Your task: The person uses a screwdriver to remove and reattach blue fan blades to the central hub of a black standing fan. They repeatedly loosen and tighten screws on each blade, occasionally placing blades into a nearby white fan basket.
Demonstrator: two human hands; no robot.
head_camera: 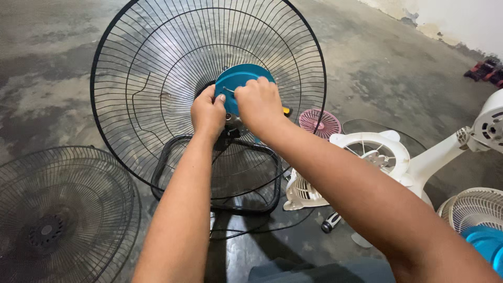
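Your forearms reach forward and meet at the middle of the black fan guard [157,68]. Your left hand [208,112] and right hand [259,102] both pinch the round blue cap [236,78] at the hub. Beyond: pink mini fan [320,123], white fan [398,157].

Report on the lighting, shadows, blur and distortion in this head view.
Head view: soft, even light, no harsh glare; a shadow pools on the concrete floor beneath the forearms. Left hand, right hand and the black wire fan guard are sharp. Wide-angle stretch enlarges the forearms towards the bottom edge.
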